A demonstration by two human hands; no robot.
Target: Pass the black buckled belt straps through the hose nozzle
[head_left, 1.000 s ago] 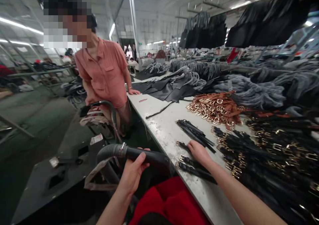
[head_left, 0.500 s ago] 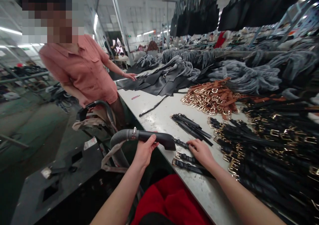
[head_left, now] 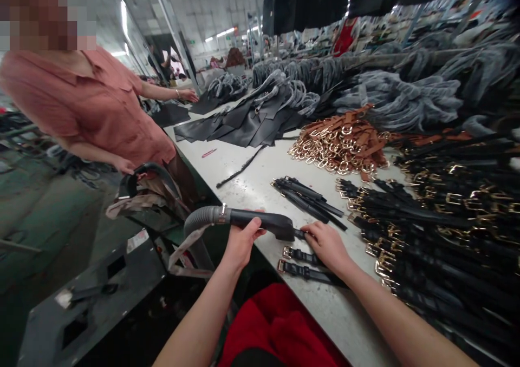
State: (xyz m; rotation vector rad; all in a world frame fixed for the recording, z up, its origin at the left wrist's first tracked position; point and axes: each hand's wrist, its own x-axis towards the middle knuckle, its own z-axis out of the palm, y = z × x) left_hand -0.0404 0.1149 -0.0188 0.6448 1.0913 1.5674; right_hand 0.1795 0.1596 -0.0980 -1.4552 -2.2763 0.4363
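My left hand (head_left: pixel 242 241) is wrapped round the black nozzle (head_left: pixel 264 222) of a grey ribbed hose (head_left: pixel 201 219), its mouth lying on the white table (head_left: pixel 260 185) against a short black strap. My right hand (head_left: pixel 327 243) lies on that strap (head_left: pixel 301 234), fingers pressing it down right at the nozzle mouth. Two more black straps with gold buckles (head_left: pixel 303 264) lie just in front of this hand. A small bundle of black straps (head_left: pixel 309 196) rests a little farther back.
A heap of black buckled straps (head_left: pixel 439 221) fills the right side, with brown straps (head_left: pixel 345 145) and black leather pieces (head_left: pixel 247 126) behind. A person in a pink shirt (head_left: pixel 89 112) stands at the left table edge beside a chair (head_left: pixel 142 194). Grey cords (head_left: pixel 398 102) pile at the back.
My left hand has brought the hose nozzle up from below the table edge onto the table, against the strap under my right hand. The view has swung left and down.
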